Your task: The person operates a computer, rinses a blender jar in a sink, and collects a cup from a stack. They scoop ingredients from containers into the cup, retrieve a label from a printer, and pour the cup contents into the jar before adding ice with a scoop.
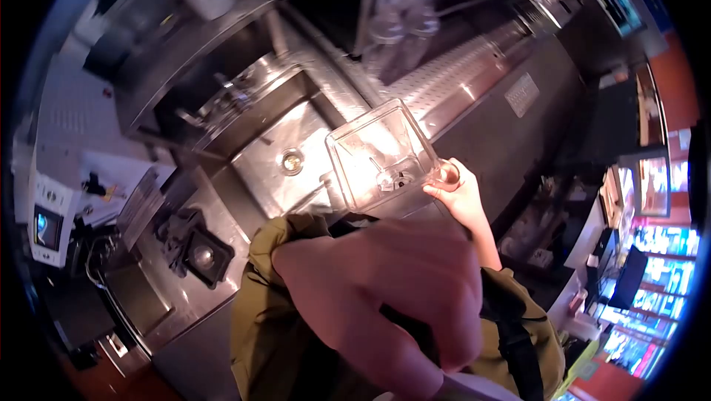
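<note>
My right hand (461, 192) grips the rim of a clear square plastic container (342, 171) at its near right corner. The container is tilted with its mouth towards me, beside the sink, and a few small pale and dark shapes show at its bottom. Close to the camera, my left hand (385, 282) looms large in front of my olive clothing. Its fingers are curled inward, and I cannot tell what is in them. A pale strip (474, 388) shows just below those fingertips.
A steel sink (266, 171) with a round drain lies left of the container, its faucet (235, 94) behind. A ribbed metal drainboard (466, 68) runs to the upper right. On the left counter sits a black square tray (207, 256), near a white machine with a screen (49, 229).
</note>
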A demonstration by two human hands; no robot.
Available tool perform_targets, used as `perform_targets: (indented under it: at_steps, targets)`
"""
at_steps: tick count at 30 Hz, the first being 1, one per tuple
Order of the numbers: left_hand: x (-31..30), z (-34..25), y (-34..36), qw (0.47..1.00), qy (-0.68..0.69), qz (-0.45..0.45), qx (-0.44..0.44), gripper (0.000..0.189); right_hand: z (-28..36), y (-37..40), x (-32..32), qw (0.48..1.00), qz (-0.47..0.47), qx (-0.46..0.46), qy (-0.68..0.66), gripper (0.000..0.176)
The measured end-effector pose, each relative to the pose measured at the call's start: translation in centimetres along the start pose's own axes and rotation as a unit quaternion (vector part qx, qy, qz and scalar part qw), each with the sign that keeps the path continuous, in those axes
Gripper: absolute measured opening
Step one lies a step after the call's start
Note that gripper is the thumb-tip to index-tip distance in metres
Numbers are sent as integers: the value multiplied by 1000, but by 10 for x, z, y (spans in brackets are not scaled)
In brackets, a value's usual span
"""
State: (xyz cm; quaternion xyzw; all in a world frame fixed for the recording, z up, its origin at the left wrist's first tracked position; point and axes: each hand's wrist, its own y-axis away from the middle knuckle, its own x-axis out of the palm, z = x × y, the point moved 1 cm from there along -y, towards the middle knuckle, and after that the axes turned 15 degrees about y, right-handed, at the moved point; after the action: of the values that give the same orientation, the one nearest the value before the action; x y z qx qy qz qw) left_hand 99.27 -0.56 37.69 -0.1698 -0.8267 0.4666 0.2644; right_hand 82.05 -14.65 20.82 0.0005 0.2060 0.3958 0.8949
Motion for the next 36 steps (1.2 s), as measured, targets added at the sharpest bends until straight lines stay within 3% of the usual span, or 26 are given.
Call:
perform_targets:
  at_steps: [3,6,7,9,10,12,13,14,16,17,19,21,22,23,26,27,31,35,36]
  targets:
    - [30,73,-52,995,96,-9,-30,13,-46,23,-63,996,-77,14,-47,29]
    - [100,195,-73,898,387,-116,174,15,-84,44,-132,985,-165,41,-25,26]
    - [104,222,-87,885,427,-88,165,17,-90,51,-160,976,-189,56,93,24]
    - [114,275,-113,852,503,-35,142,26,-102,58,-209,963,-214,137,91,24]
    - [113,300,-139,857,486,-34,167,26,-112,61,-231,957,-246,99,114,23]
    - [95,343,-159,893,443,29,73,25,-136,57,-274,938,-306,15,164,22]
    - [87,364,-170,907,415,63,29,25,-150,52,-294,936,-327,47,120,21]
    - [71,387,-172,948,312,39,-48,18,-165,46,-313,931,-349,76,75,21]
    - [35,442,-174,979,87,-1,-184,8,-202,24,-347,905,-410,101,-41,18]
    - [17,477,-176,971,-31,-19,-236,11,-211,13,-368,887,-446,94,-74,18]
    - [-24,571,-153,895,-152,-12,-420,11,-247,-12,-412,871,-467,93,-122,13]
    - [-60,663,-122,868,-230,-4,-441,23,-254,-54,-456,853,-475,71,-207,7]
    - [-70,703,-114,865,-174,-37,-468,27,-255,-70,-476,844,-472,66,-246,6]
    - [-81,747,-120,862,-115,-74,-487,33,-266,-89,-499,864,-436,78,-238,13]
    - [-109,845,-163,847,-128,-130,-500,37,-279,-141,-569,841,-443,47,-308,25]
    - [-122,881,-172,860,-85,-165,-476,31,-279,-156,-598,849,-437,43,-293,29]
    - [-173,968,-268,861,-39,-272,-428,24,-293,-223,-701,907,-422,12,13,29]
    - [-281,1061,-329,831,-248,-274,-415,25,-309,-295,-804,934,-338,-67,94,31]
    - [-309,1081,-346,838,-275,-299,-365,25,-317,-304,-835,945,-305,-74,91,30]
